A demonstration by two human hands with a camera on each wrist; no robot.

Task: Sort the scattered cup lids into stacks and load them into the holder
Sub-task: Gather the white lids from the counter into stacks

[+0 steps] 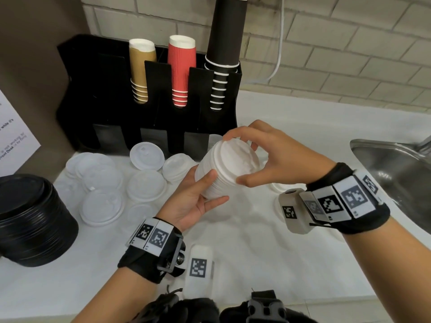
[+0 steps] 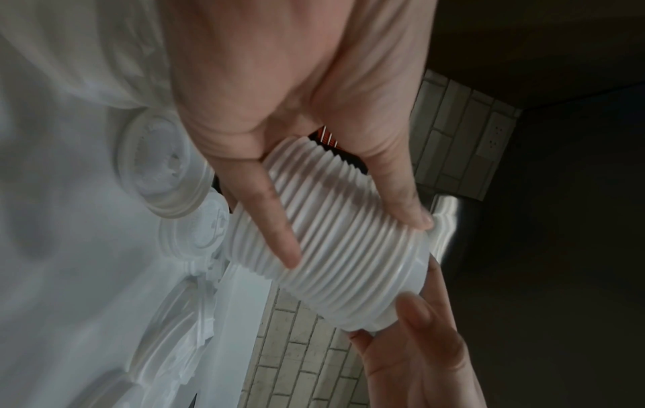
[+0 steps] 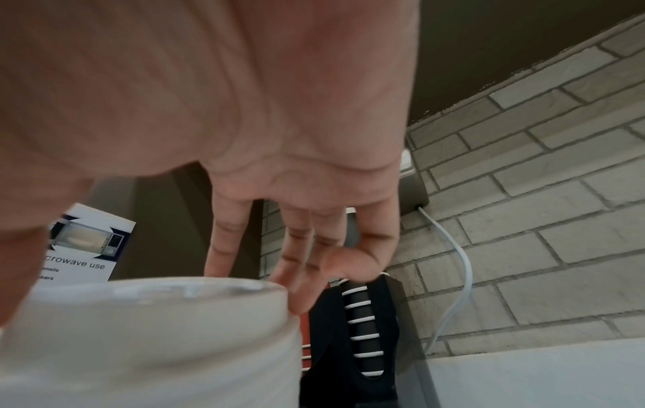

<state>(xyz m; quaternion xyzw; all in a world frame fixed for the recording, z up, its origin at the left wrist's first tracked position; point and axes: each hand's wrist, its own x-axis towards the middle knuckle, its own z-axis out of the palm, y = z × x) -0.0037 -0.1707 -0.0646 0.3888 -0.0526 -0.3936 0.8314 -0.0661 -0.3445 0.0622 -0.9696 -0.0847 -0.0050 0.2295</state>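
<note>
A tall stack of white cup lids [image 1: 227, 170] is held tilted above the counter, in front of the black holder [image 1: 149, 96]. My left hand [image 1: 203, 192] grips the stack's side from below, thumb and fingers curled round its ribbed edges [image 2: 335, 229]. My right hand [image 1: 254, 157] pinches the top lid's rim [image 3: 157, 292] between thumb and fingertips. Several loose white lids [image 1: 102, 180] lie scattered on the counter to the left. The holder's upper slots carry brown, red and black cups.
A stack of black lids [image 1: 32, 220] stands at the left edge of the counter. A steel sink [image 1: 396, 169] lies at the right. A paper notice [image 1: 14, 129] leans on the left wall. A white cable [image 1: 278, 54] hangs down the brick wall.
</note>
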